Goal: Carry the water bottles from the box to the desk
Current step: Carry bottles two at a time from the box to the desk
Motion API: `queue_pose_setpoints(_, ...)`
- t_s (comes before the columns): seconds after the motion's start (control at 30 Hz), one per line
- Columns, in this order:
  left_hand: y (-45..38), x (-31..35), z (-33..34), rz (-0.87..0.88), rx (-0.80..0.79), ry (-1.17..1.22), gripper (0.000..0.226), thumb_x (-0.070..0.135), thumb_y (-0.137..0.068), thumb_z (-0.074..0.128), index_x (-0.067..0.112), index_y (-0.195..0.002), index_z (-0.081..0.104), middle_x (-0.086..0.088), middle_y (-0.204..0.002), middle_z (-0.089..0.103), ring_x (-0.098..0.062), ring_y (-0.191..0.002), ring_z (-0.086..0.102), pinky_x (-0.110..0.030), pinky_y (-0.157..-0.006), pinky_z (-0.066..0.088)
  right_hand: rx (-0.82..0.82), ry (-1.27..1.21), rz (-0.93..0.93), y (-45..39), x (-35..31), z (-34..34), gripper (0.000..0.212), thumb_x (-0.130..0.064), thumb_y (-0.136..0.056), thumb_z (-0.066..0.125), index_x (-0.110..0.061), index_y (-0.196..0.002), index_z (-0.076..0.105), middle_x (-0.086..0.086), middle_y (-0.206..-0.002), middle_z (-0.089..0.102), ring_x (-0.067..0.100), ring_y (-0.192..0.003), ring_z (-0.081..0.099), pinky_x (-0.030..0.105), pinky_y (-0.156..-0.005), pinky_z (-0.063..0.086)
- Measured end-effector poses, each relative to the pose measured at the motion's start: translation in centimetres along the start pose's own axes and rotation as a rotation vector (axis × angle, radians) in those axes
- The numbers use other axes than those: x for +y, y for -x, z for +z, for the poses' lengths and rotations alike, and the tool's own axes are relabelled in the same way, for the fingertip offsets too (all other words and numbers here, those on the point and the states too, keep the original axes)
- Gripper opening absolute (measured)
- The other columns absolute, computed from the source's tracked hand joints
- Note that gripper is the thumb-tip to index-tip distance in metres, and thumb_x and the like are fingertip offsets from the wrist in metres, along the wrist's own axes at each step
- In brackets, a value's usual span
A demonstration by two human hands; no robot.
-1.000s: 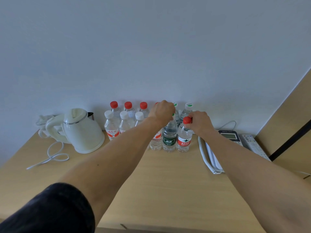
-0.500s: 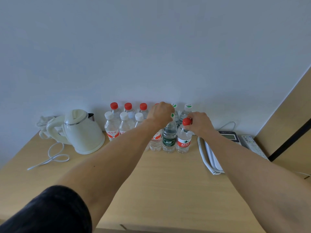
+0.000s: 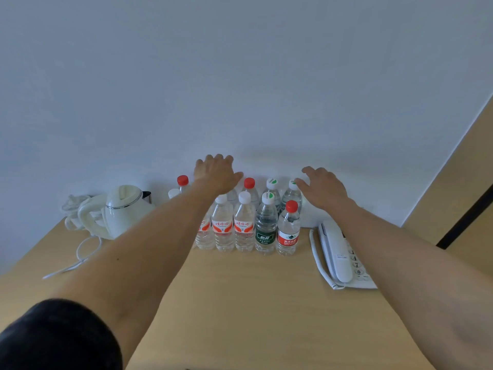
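Both grips are released and hold nothing. The left hand (image 3: 217, 172) is spread flat, palm down, fingers fanned toward the wall, hovering above the left end of the back row of water bottles (image 3: 246, 217). The right hand (image 3: 324, 186) is likewise spread and empty, fingers pointing forward and left, above and just right of the right end of the cluster, near the green-and-white cap (image 3: 293, 185).

The bottles stand below and slightly nearer the person than both palms, upright with caps up and long axes vertical, packed in two rows on the worktop (image 3: 240, 303) against the wall. The red-capped bottle (image 3: 288, 231) at the front right lies nearest the right hand; the front white-capped ones sit under the left forearm.

Both arms are stretched nearly straight forward. A kettle (image 3: 122, 209) stands to the left, a telephone (image 3: 338, 252) to the right. No box is in view, so the next fetch likely means turning away.
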State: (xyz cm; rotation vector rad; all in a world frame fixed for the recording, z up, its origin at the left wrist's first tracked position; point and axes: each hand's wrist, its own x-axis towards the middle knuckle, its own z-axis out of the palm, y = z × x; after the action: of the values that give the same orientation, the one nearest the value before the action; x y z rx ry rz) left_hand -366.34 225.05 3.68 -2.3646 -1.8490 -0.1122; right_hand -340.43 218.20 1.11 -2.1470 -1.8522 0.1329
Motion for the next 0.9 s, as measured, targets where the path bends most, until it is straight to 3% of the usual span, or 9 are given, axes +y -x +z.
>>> queue_pose_setpoints(0.17,-0.2,-2.0,-1.5,-0.102,-0.055,0.042,0.061,0.057,-0.101,0.037,0.022,-0.151,0.037,-0.011,-0.146,0.049,-0.035,-0.133,0.045,-0.052,-0.107,0.035,-0.019,0.108,0.035,-0.5,-0.4,-2.5,0.059,-0.055,-0.102,0.03,-0.026,-0.154,0.03,0.014,-0.157,0.033,0.036,-0.142,0.031,0.05,-0.111,0.033)
queue_pose_setpoints(0.27,-0.3,-0.9,-2.1,-0.071,-0.052,0.07,0.06,0.055,-0.101,0.037,0.023,-0.152,0.035,-0.011,-0.147,0.049,-0.035,-0.133,0.045,-0.053,-0.107,0.034,-0.018,0.12,0.034,-0.4,-1.0,-3.4,0.061,-0.057,-0.102,0.027,-0.029,-0.156,0.026,0.013,-0.16,0.029,0.035,-0.145,0.028,0.05,-0.114,0.029)
queue_pose_setpoints(0.57,-0.9,9.0,-2.8,0.271,-0.018,0.117,0.059,0.055,-0.101,0.036,0.025,-0.152,0.036,-0.007,-0.146,0.05,-0.032,-0.134,0.045,-0.05,-0.108,0.033,0.012,0.154,0.197,3.6,0.9,-5.7,0.06,-0.059,-0.101,0.028,-0.029,-0.153,0.031,0.013,-0.151,0.041,0.036,-0.135,0.04,0.048,-0.107,0.036)
queue_pose_setpoints(0.9,5.4,24.3,-3.4,0.772,-0.06,0.209,0.058,0.052,-0.101,0.036,0.026,-0.153,0.035,-0.007,-0.15,0.047,-0.032,-0.137,0.043,-0.05,-0.109,0.032,0.016,0.189,0.71,18.6,7.9,-9.0,0.061,-0.059,-0.1,0.027,-0.03,-0.154,0.026,0.012,-0.152,0.043,0.035,-0.132,0.044,0.049,-0.101,0.042)
